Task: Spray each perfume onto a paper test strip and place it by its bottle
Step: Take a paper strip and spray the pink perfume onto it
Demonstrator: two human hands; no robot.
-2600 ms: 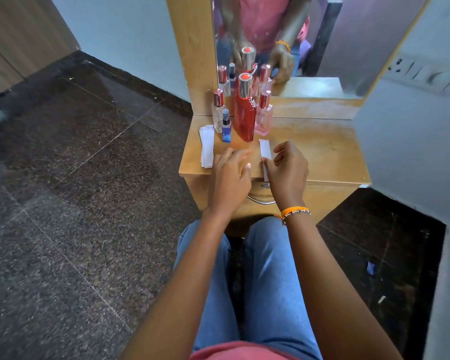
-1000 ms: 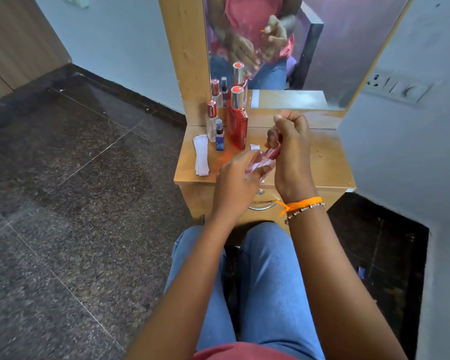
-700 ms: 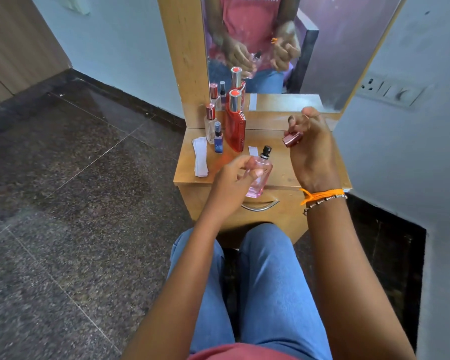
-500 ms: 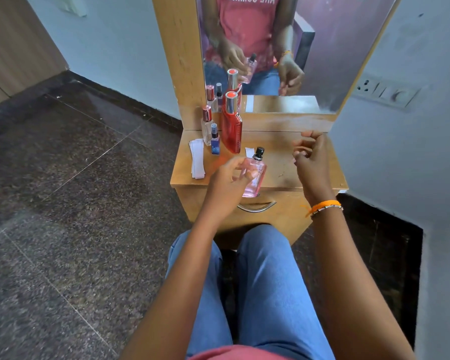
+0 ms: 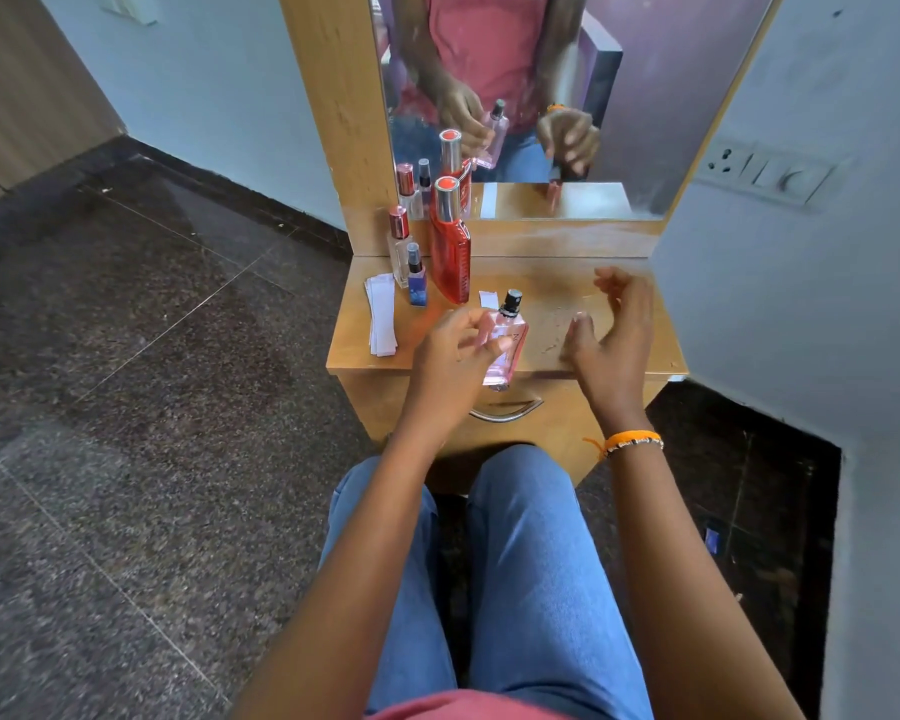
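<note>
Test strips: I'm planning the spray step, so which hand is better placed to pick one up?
Probably the right hand: it is open and empty above the table. The left hand grips the uncapped pink bottle. A single strip lies just behind that bottle.

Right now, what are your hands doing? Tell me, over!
Left hand holds pink bottle, cap off. Right hand open, empty. Test strip lies behind the bottle. Nothing blocking.

Both hands forward, left hand with curled, gripping fingers, right hand loose, fingers spread.
</note>
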